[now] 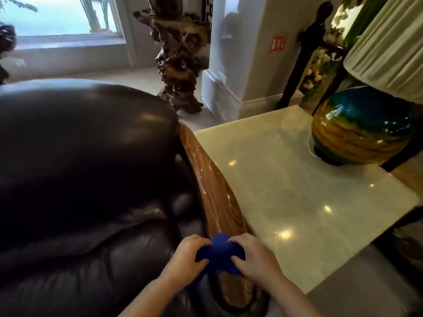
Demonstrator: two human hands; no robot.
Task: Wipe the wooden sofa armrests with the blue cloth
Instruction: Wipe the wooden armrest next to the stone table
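Low in the frame, the left hand (188, 255) and right hand (254, 257) clamp a bunched blue cloth (219, 252) on the glossy, grained wooden armrest (212, 191), between the dark leather sofa (87, 170) and a polished pale stone table (297, 186).

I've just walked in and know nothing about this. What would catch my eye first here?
Probably the blue cloth, bunched between the left hand and right hand at the bottom, over the near end of the glossy wooden armrest. A big dark leather sofa fills the left. On the right, a blue and yellow lamp base stands on a pale stone table.
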